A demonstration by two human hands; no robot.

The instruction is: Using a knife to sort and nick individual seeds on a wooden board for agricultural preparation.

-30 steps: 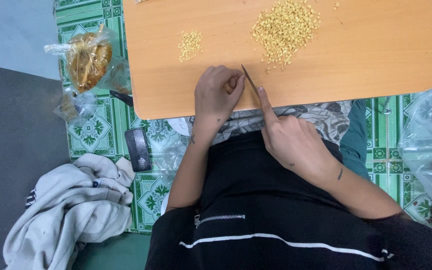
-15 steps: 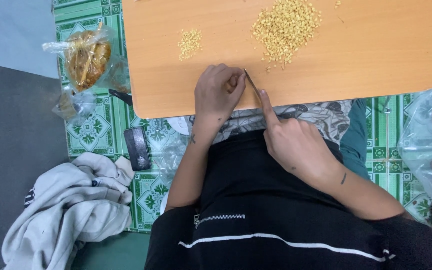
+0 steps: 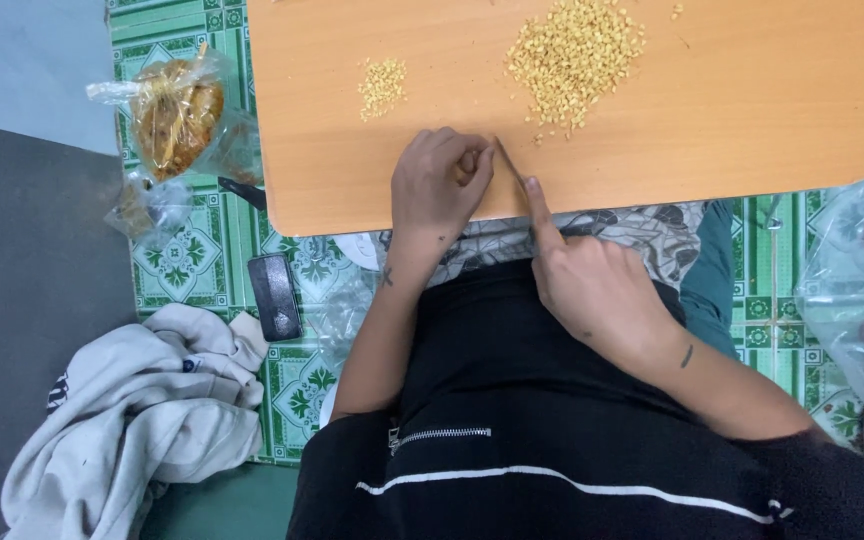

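My left hand [image 3: 436, 183] rests curled on the near edge of an orange wooden board [image 3: 752, 110], its fingers closed around something small that I cannot make out. My right hand [image 3: 592, 285] grips a thin blade [image 3: 509, 163], index finger stretched along it, the tip pointing at my left fingers. A large heap of pale yellow pieces [image 3: 574, 55] lies on the board beyond the blade. A smaller heap [image 3: 382, 86] sits to its left.
A green patterned mat [image 3: 187, 260] lies under the board. On it are a plastic bag of brownish food [image 3: 174, 112], a dark phone-like slab [image 3: 274, 296] and a crumpled pale garment [image 3: 132, 420]. Clear plastic bags [image 3: 857, 290] sit at the right.
Both hands stay by the board's near edge with only slight shifts of the fingers and blade. The heaps look the same.
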